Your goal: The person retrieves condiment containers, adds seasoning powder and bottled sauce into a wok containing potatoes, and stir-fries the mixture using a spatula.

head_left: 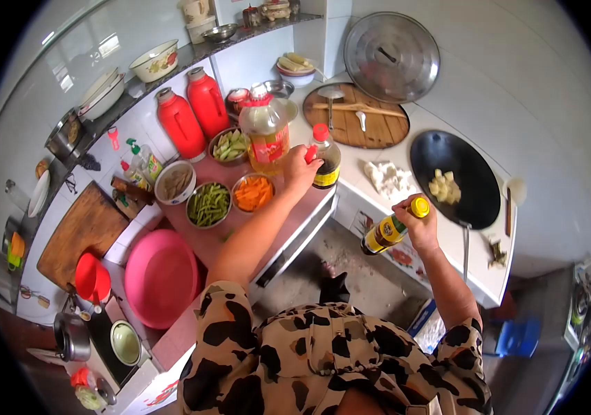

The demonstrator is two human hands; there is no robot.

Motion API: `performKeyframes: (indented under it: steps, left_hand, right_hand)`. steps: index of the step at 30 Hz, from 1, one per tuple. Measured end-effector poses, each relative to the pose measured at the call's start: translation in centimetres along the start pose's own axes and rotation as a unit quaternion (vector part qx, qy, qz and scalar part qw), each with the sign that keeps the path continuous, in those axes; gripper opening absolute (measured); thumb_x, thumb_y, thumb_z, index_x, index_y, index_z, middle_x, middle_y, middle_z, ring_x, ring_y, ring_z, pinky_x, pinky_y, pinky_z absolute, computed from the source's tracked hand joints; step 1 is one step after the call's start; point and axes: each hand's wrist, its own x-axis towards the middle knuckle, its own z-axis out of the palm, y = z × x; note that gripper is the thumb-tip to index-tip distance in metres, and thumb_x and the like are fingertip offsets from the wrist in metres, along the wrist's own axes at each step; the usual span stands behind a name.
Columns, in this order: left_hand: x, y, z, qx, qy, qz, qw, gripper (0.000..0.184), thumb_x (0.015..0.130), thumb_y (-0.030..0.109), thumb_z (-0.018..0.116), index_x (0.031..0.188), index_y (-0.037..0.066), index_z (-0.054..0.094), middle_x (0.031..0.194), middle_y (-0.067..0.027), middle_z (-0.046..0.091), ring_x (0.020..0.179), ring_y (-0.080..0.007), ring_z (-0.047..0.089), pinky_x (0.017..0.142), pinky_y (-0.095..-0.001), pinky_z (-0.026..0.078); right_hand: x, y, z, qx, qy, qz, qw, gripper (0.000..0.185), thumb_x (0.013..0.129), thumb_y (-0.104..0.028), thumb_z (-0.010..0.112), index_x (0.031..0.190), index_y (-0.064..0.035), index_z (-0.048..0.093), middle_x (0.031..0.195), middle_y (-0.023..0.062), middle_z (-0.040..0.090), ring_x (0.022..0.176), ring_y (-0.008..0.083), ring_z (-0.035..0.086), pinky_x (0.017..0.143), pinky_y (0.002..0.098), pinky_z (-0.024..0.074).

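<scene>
My right hand (420, 225) is wrapped round the neck of a dark bottle (384, 235) with a yellow cap and yellow label, tilted in front of the white counter. My left hand (300, 168) reaches to the counter's left part, its fingers closed on something red beside a red-capped sauce bottle (327, 166); what the red thing belongs to is hard to make out. A large oil bottle (268, 135) stands just left of that hand. Pale chunks lie in the black wok (475, 173) beyond my right hand. A crumpled white cloth (389, 178) rests between the hands.
Bowls of green beans (209, 205), carrot pieces (253, 192) and sliced greens (230, 146) stand at the left. Behind are two red flasks (180, 121), a round wooden board (378, 131) and a leaning lid (392, 55). A pink basin (162, 277) sits at the lower left.
</scene>
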Motion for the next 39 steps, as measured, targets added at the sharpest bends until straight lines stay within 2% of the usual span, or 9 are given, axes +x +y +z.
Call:
performKeyframes:
  steps: [10,13,21,23,28,33,34,35,39]
  left_hand:
    - [14.9,-7.1,9.9,0.163,0.201,0.023,0.966,0.034,0.069,0.012,0.076,0.091,-0.002,0.056,0.099,-0.0198,0.057,0.098,-0.0398,0.054,0.085,-0.0481,0.044]
    - [16.5,-9.1,11.2,0.191,0.156,-0.057,0.967,0.047,0.073,0.01,0.072,0.113,-0.004,0.053,0.125,-0.0236,0.052,0.117,-0.0409,0.048,0.1,-0.0454,0.04]
    - [19.4,-11.3,12.1,0.156,0.152,-0.17,0.961,0.052,0.075,0.007,0.07,0.12,-0.002,0.046,0.129,-0.0242,0.047,0.119,-0.0412,0.045,0.102,-0.0459,0.038]
    - [19.0,-11.5,12.1,0.125,0.153,-0.125,0.972,0.062,0.075,0.007,0.07,0.128,-0.002,0.04,0.131,-0.0252,0.045,0.119,-0.0423,0.045,0.102,-0.0466,0.037]
    - [14.1,-10.7,13.0,0.063,0.171,-0.126,0.975,0.088,0.073,0.009,0.073,0.144,-0.002,0.022,0.138,-0.0272,0.039,0.123,-0.0451,0.04,0.105,-0.0463,0.034]
    - [3.0,-6.5,9.6,-0.018,-0.008,-0.162,0.987,0.071,0.078,0.006,0.068,0.14,-0.001,0.034,0.132,-0.0237,0.046,0.123,-0.0394,0.044,0.106,-0.0419,0.034]
    - [0.1,-6.5,8.8,-0.015,-0.02,-0.14,0.99,0.067,0.079,0.006,0.068,0.138,0.0,0.037,0.131,-0.0226,0.048,0.121,-0.0383,0.046,0.104,-0.0414,0.036]
    - [-2.9,-6.5,7.6,-0.008,-0.026,-0.117,0.993,0.063,0.08,0.006,0.067,0.137,0.0,0.041,0.129,-0.0215,0.05,0.119,-0.0372,0.048,0.102,-0.0408,0.038]
    - [-13.5,-4.7,0.9,-0.071,-0.122,-0.281,0.949,0.056,0.083,0.008,0.066,0.135,0.005,0.046,0.103,-0.0142,0.064,0.093,-0.0305,0.062,0.082,-0.0389,0.048]
  right_hand:
    - [23.7,6.8,4.5,-0.027,-0.11,-0.068,0.991,0.018,0.075,-0.003,0.072,0.088,-0.0039,0.059,0.085,0.005,0.065,0.083,0.0138,0.061,0.078,0.0298,0.0497]
    - [28.1,8.1,5.8,-0.05,-0.126,-0.06,0.989,0.019,0.075,-0.001,0.072,0.088,-0.0041,0.059,0.085,0.0052,0.066,0.082,0.0137,0.061,0.077,0.0301,0.05]
    - [33.6,11.5,7.8,-0.039,-0.156,-0.034,0.986,0.021,0.077,0.0,0.071,0.092,-0.0037,0.057,0.087,0.0064,0.066,0.082,0.014,0.061,0.077,0.0297,0.05]
    - [34.1,11.7,8.2,-0.041,-0.141,-0.033,0.989,0.021,0.077,-0.001,0.071,0.093,-0.0039,0.057,0.087,0.0061,0.066,0.082,0.0132,0.06,0.076,0.0286,0.0493]
    - [35.1,13.1,8.3,-0.039,-0.125,-0.052,0.99,0.03,0.078,-0.003,0.075,0.1,-0.0041,0.055,0.096,0.0052,0.063,0.086,0.012,0.058,0.079,0.0266,0.0476]
    - [33.7,13.6,7.7,-0.048,-0.127,-0.073,0.988,0.069,0.075,-0.002,0.079,0.132,-0.003,0.039,0.132,0.012,0.046,0.116,0.0199,0.048,0.099,0.0329,0.0391]
    - [33.9,15.7,6.7,-0.061,-0.124,-0.132,0.982,0.081,0.078,-0.007,0.076,0.143,-0.0023,0.027,0.143,0.0146,0.035,0.131,0.0246,0.036,0.11,0.0368,0.0279]
    - [33.5,15.6,6.0,-0.082,-0.08,-0.121,0.986,0.08,0.081,-0.01,0.075,0.143,-0.0016,0.027,0.145,0.0151,0.034,0.133,0.025,0.033,0.111,0.0374,0.0257]
    - [29.4,18.2,3.8,-0.153,0.006,-0.126,0.98,0.069,0.092,-0.025,0.063,0.144,0.0013,0.025,0.148,0.0173,0.03,0.137,0.0271,0.029,0.113,0.0395,0.0218]
